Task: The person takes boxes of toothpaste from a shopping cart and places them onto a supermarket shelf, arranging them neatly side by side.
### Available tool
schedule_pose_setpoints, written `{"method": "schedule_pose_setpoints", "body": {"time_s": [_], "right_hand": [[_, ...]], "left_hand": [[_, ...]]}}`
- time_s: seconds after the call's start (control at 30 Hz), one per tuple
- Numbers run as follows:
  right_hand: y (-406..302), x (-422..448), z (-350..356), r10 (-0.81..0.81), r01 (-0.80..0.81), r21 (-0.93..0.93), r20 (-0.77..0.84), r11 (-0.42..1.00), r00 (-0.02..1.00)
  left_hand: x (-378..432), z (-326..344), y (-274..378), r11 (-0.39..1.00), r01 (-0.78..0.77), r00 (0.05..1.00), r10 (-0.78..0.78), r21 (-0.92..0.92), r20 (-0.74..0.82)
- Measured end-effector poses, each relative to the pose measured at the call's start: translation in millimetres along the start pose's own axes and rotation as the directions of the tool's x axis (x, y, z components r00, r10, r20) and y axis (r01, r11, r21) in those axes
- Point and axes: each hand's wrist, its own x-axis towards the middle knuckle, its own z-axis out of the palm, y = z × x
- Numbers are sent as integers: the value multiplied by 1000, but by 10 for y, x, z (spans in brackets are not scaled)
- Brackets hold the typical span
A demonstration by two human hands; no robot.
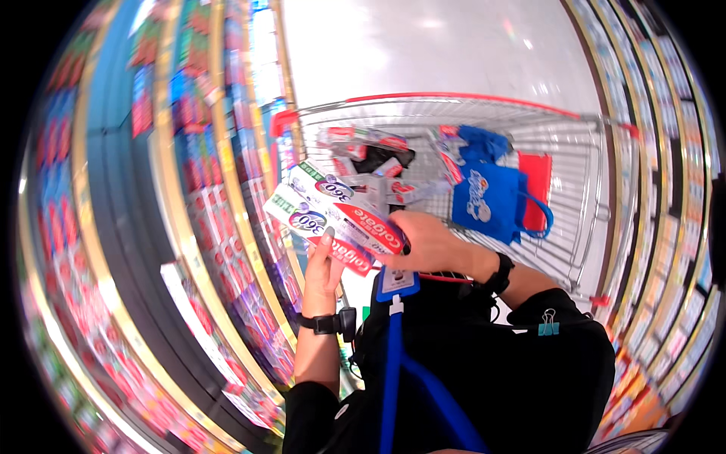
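Note:
Two Colgate toothpaste boxes lie slanted side by side in front of my chest, white at one end and red at the other. My left hand (326, 267) grips the lower toothpaste box (309, 222) from below, its thumb on the face. Around the red end of the upper toothpaste box (346, 196) my right hand (428, 241) is closed. Beyond the hands stands a wire shopping cart (567, 198) holding several toothpaste boxes (363, 136), a black item (377, 159) and a blue bag (482, 198) with white print.
Shelves of packaged goods (215, 227) rise along the left, and more stocked shelves (669, 170) along the right. Past the cart's red-trimmed rim lies a pale shiny floor (431, 51). A blue lanyard (392, 352) with a badge hangs at my chest.

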Motion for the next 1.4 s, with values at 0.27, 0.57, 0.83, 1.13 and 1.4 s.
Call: {"method": "schedule_pose_setpoints", "body": {"time_s": [0.27,0.57,0.83,1.13,1.4], "right_hand": [[-1618,-369,797,-362,418,-150,297,896,883],[-2296,-304,2265,-373,112,419,616,901,694],[-2954,-1,2780,-234,182,175,892,968,387],[-3138,1022,2922,43,27,-50,972,998,232],[-3255,1746,3122,-165,-12,183,912,983,376]], "left_hand": [[-1552,-550,354,856,-466,873,486,-223,46],[-3627,-1463,-134,808,-578,816,576,-115,-52],[-3946,-1710,-274,881,-473,881,473,-30,19],[-3586,-1761,657,929,-213,963,252,302,-94],[-3512,-1646,1646,649,-107,882,411,753,-229]]}}
